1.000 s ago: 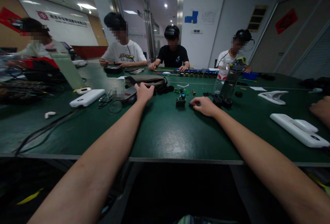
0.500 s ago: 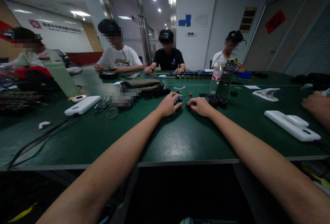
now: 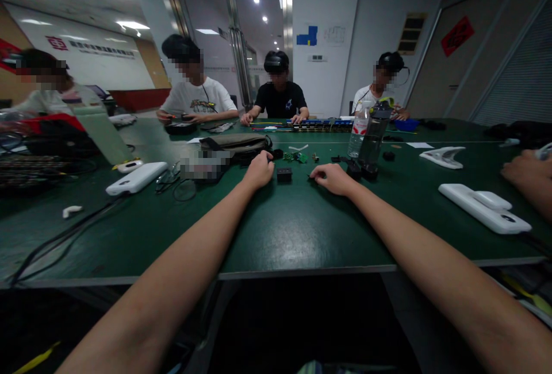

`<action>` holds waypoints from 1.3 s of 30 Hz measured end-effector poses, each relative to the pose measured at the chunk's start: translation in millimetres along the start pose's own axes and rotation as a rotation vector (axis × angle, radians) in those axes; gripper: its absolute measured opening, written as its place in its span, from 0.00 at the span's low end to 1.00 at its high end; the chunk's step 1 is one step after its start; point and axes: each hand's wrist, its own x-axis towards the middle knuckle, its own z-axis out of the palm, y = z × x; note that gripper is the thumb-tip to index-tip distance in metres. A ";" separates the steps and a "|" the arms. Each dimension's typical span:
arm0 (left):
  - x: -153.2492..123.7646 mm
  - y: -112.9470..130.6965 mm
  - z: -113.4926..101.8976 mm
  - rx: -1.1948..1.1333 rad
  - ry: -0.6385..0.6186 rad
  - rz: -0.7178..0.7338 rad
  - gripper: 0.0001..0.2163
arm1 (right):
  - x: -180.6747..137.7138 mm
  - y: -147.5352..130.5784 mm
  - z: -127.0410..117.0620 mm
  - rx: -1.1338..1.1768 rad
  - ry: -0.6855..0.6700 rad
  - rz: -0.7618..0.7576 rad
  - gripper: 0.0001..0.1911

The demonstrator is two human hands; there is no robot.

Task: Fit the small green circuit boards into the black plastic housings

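My left hand [image 3: 259, 170] rests on the green table [image 3: 276, 230] with its fingers curled in; whatever is inside them is hidden. Just right of it lies a small black block [image 3: 283, 174], untouched. My right hand [image 3: 333, 179] lies flat-knuckled a little further right, its fingertips pinched on a tiny dark part [image 3: 311, 177] on the table. Small green components [image 3: 298, 157] sit just beyond the block.
A brown pouch [image 3: 235, 143], glasses [image 3: 171, 178] and a white power bank [image 3: 135, 177] lie to the left, with cables. A water bottle [image 3: 357, 132], a dark bottle [image 3: 373, 135] and white devices [image 3: 483, 207] stand right. Another person's hand [image 3: 524, 176] is far right. Several people sit opposite.
My left hand went from the pouch to the black block, then drew back left with its fingers curled. The block now lies bare. My right hand has stayed in place.
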 end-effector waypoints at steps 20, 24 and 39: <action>-9.0 5.5 9.5 -0.099 -0.267 0.262 0.30 | 1.1 -1.7 1.5 0.171 0.072 0.064 0.13; -14.3 15.4 9.1 -0.014 -0.240 0.291 0.34 | 1.9 -3.0 3.6 0.295 0.133 0.066 0.12; -17.0 33.5 9.0 -0.042 -0.194 0.560 0.21 | -2.4 -19.4 3.6 0.349 0.231 -0.052 0.04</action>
